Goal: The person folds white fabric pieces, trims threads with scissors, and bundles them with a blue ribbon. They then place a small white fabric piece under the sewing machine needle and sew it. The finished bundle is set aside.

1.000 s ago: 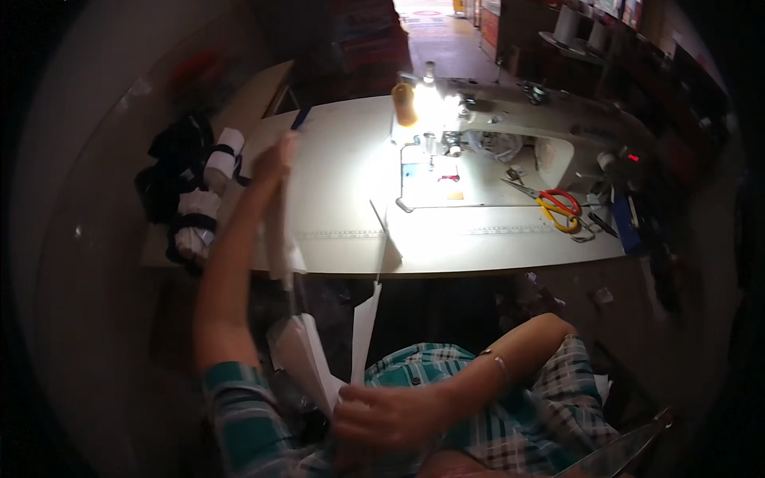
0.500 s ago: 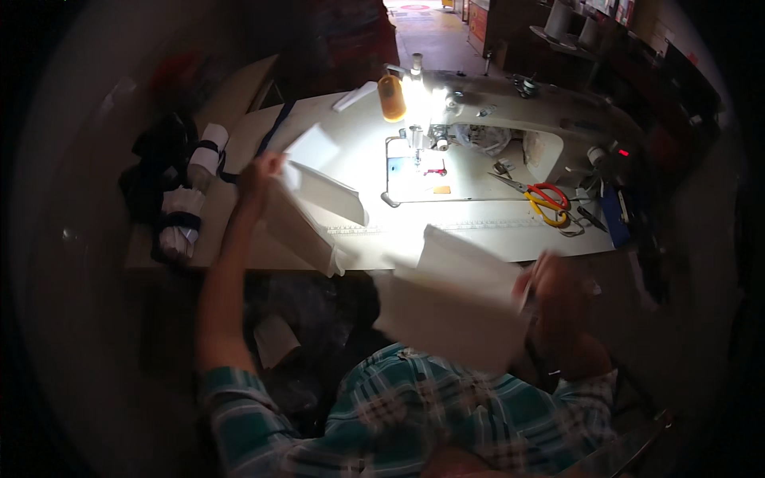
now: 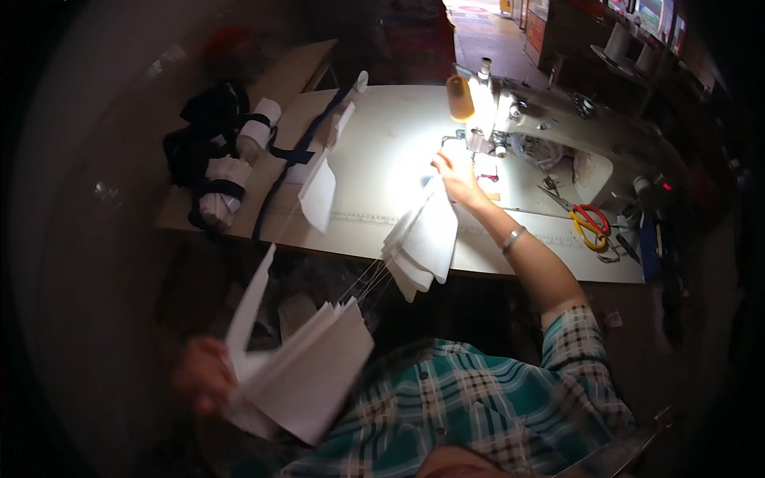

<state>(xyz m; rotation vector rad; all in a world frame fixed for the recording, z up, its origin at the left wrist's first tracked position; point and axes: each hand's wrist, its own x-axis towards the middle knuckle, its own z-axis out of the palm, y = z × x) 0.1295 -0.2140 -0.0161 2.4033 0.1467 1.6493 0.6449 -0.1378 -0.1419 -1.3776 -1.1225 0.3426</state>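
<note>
My right hand point(image 3: 458, 177) reaches to the sewing machine point(image 3: 550, 119) and pinches a bunch of white fabric pieces point(image 3: 422, 235), which hang over the table's front edge. Low at the left, my left hand point(image 3: 205, 376), blurred, grips a stack of white fabric pieces point(image 3: 311, 370) in front of my body. Thin threads point(image 3: 370, 279) stretch between the two bunches. Another white piece point(image 3: 319, 195) lies on the table left of the right-hand bunch, and a thread seems to run from it toward the left-hand stack. The machine's lamp brightly lights the area by my right hand.
On the white table point(image 3: 398, 103) lie a dark blue strap point(image 3: 275, 195), a long ruler point(image 3: 358, 217) and scissors with red and yellow handles point(image 3: 590, 223). Tied white fabric rolls point(image 3: 223, 191) sit at the left edge. A blue box point(image 3: 655, 247) stands at the right end.
My left hand has come down off the table's left side toward my body. My right hand has moved from the lower right up to the machine. The view has shifted.
</note>
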